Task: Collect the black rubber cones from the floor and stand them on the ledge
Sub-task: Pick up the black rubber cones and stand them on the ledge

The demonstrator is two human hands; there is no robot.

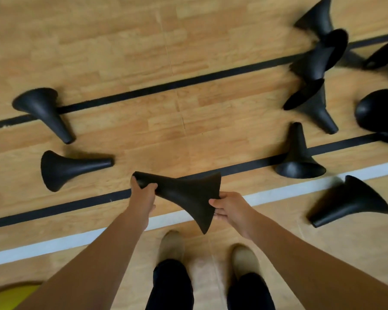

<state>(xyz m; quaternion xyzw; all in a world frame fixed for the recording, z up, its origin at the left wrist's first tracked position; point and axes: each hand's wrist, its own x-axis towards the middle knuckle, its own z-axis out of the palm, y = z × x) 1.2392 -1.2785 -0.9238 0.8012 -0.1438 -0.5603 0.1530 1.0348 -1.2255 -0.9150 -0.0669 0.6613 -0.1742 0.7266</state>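
Observation:
I hold one black rubber cone [184, 193] sideways above the floor in front of my feet. My left hand [142, 193] grips its narrow end, and my right hand [230, 208] pinches the rim of its flared base. Several more black cones lie tipped on the wooden floor: two at the left [43, 110] [67, 168], one just right of centre [299, 157], one at the lower right [349, 202], and a cluster at the upper right [316, 63]. No ledge is in view.
The wooden gym floor [166, 130] carries black lines and one white line [300, 189]. My two shoes [171, 245] [244, 260] stand just behind the white line. A yellow object [11, 296] shows at the bottom left corner.

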